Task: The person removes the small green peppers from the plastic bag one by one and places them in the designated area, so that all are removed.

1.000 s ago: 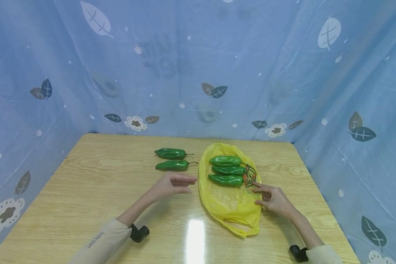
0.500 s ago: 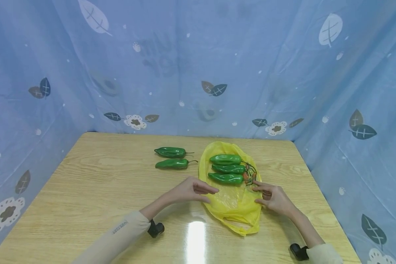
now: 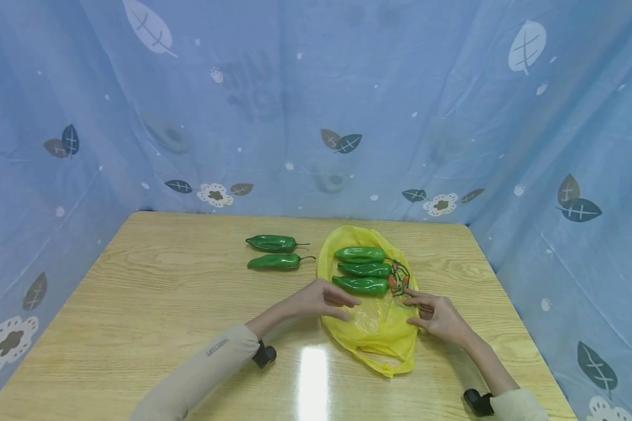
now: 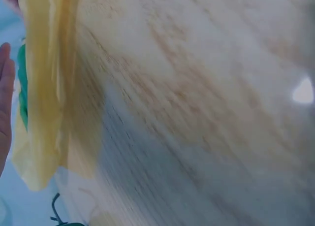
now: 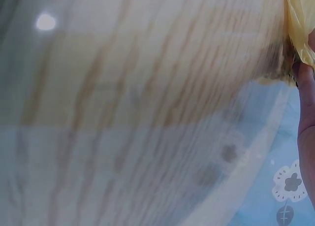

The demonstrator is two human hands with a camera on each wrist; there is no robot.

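Observation:
In the head view a yellow plastic bag (image 3: 395,336) lies spread on the table, right of centre. Three long green peppers (image 3: 361,255) lie side by side on it, their tips to the left. Dark stems and small orange-red bits (image 3: 398,278) show at their right ends. My left hand (image 3: 316,299) hovers over the bag's left edge near the closest pepper, thumb apart from the fingers, holding nothing. My right hand (image 3: 438,317) grips the bag's right rim; in the right wrist view a finger (image 5: 306,88) goes under the yellow film.
Two more green peppers (image 3: 274,261) lie on the wooden table (image 3: 158,280), left of the bag, stems to the right. A blue patterned curtain (image 3: 274,105) encloses the back and sides. Each wrist wears a black camera (image 3: 264,354).
My left hand has moved right and slightly nearer, from beside the bag to over its left edge. The right hand, bag and peppers stay in place.

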